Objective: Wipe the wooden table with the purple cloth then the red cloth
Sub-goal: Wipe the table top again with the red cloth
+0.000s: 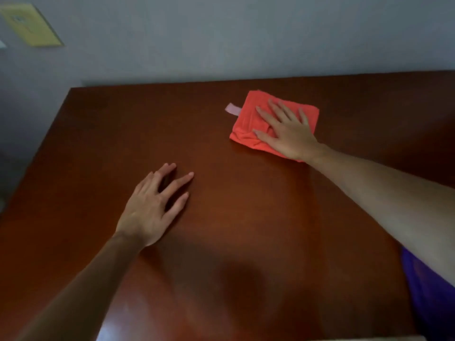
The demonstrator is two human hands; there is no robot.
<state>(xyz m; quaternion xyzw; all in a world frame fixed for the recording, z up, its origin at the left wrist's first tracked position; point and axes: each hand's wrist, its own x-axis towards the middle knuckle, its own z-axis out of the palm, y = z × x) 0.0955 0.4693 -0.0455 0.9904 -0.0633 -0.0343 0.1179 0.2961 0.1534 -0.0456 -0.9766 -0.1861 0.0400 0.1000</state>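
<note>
A dark reddish wooden table (pixel 234 217) fills most of the view. A folded red cloth (pixel 248 119) with a pale tag on its left side lies toward the far right of the tabletop. My right hand (pixel 285 130) presses flat on it, fingers spread, palm covering its near right part. My left hand (pixel 155 205) rests flat on the bare wood at the middle left, fingers apart, holding nothing. A purple cloth (pixel 428 296) shows at the lower right edge, partly hidden under my right forearm.
A grey wall (pixel 221 38) runs along the table's far edge. A yellowish plate (pixel 29 25) is fixed to the wall at the upper left. The table's left edge slants from the far corner down to the left.
</note>
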